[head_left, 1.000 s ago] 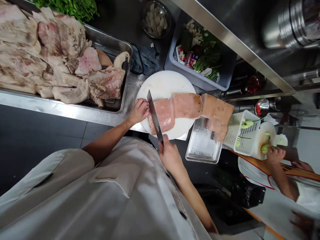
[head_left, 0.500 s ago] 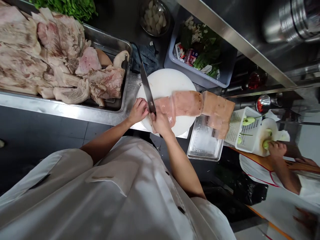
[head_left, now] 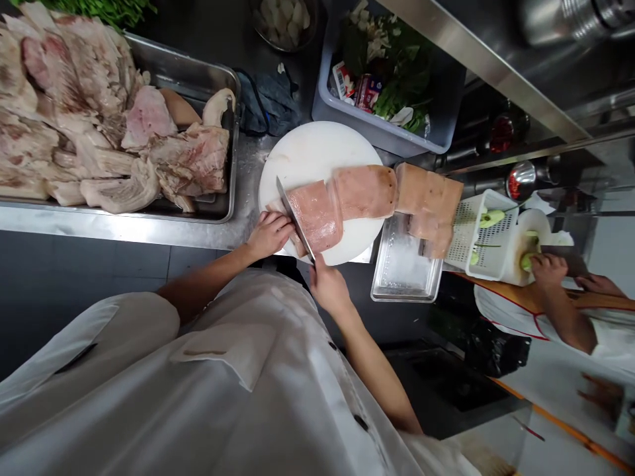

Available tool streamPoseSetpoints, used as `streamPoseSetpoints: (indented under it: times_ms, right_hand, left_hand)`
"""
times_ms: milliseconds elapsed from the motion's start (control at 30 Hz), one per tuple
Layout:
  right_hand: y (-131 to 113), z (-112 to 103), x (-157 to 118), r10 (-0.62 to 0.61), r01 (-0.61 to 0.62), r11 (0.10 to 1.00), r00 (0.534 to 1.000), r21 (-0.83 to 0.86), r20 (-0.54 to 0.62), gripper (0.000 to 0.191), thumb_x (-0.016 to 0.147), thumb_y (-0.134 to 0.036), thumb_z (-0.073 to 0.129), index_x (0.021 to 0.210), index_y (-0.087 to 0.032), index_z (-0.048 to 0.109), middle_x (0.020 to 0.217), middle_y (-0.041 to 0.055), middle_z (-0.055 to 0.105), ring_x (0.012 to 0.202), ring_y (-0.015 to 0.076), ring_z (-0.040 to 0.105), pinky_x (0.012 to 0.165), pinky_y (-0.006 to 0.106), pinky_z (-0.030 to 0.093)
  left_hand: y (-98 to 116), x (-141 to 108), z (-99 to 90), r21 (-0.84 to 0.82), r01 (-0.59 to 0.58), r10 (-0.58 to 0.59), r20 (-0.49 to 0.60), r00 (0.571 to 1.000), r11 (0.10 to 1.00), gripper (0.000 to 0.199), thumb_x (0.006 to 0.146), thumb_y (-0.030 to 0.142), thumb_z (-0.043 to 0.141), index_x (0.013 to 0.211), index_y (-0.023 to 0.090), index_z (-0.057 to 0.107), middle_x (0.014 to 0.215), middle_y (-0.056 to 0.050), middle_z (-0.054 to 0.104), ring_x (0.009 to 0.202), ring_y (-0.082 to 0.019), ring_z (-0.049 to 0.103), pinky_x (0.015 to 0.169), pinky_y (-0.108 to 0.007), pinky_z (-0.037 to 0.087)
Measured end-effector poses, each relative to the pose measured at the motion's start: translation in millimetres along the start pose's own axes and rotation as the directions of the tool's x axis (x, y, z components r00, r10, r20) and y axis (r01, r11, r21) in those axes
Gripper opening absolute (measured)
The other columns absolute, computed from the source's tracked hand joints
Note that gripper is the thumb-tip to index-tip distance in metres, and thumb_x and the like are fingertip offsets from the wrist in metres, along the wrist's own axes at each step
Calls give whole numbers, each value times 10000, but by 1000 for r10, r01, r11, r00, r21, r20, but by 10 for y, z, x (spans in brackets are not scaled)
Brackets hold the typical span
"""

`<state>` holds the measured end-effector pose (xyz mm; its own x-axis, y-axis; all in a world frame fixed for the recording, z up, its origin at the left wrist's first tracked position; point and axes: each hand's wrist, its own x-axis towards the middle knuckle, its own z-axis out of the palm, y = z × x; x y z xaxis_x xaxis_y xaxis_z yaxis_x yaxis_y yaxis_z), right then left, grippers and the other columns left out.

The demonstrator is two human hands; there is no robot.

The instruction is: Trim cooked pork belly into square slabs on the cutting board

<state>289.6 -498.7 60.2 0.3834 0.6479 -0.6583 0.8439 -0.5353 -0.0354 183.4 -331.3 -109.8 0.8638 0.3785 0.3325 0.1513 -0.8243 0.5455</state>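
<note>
On the round white cutting board (head_left: 297, 149) lies a smooth, pinkish slab of meat with skin (head_left: 320, 218), probably pork. My right hand (head_left: 330, 285) is closed around the handle of a long-bladed knife (head_left: 294, 215). The blade stands across the slab near its left end, its tip pointing away from me. With bent fingers, my left hand (head_left: 270, 235) presses on the narrow end piece left of the blade. How deep the edge sits is hard to see. A second slab (head_left: 364, 192) touches the first on its right.
At left stands a metal tray (head_left: 232, 165) of cooked meat. A grey bin (head_left: 381, 132) with scraps, a blue cloth (head_left: 272, 99) and a bowl (head_left: 285, 43) lie beyond the board. More meat blocks (head_left: 429, 205) overhang a shallow tray (head_left: 407, 277). A co-worker's hand (head_left: 550, 270) works at right.
The knife has drawn back toward me, and my right hand has moved down and right with it. My left hand has settled flatter on the meat's end. The view has shifted slightly.
</note>
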Motion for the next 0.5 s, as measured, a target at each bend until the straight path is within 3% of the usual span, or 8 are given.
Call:
streamPoseSetpoints:
  times_ms: [100,267,333,400,500]
  right_hand:
    - [-14,20,135,-35,37,999,998,39,-55,397,1085,-261,355,1438,-124,474,987,132,774,860,261,730,694,297,435]
    - [472,393,-681,14,-14,997,1000,79,10,322,1072,-296,361,1249,-133,575,778,89,735,658,242,686,593,288,361]
    - [571,526,-780,21,-23,995,1000,94,21,307,1066,-286,356,1200,-138,589,758,83,725,635,234,674,585,285,355]
    - [510,570,-572,-3,2,994,1000,113,7,295,1060,-271,352,1157,-142,598,785,92,728,663,231,678,600,281,375]
    - [238,469,40,-67,77,988,995,134,-76,342,1068,-277,340,1263,-124,576,892,118,747,738,235,689,653,284,421]
  left_hand:
    - [-80,26,13,-5,1,0,21,1000,1000,216,914,214,614,1085,232,745,1111,-122,740,1082,-322,601,885,-507,449]
    - [-134,21,10,-23,15,-13,61,998,1000,245,916,186,608,1097,258,758,1141,-113,749,1101,-317,618,888,-502,453]
    - [-142,23,12,-38,17,-15,59,998,999,227,938,197,590,1076,260,760,1126,-111,753,1099,-310,624,893,-500,453]
    - [-160,18,8,-49,13,-10,57,998,999,213,959,215,568,1046,260,757,1106,-108,756,1085,-302,628,894,-500,458]
    - [-210,-19,-32,-46,4,-2,42,999,999,202,960,224,560,1029,260,747,1076,-105,759,1063,-295,634,889,-500,472]
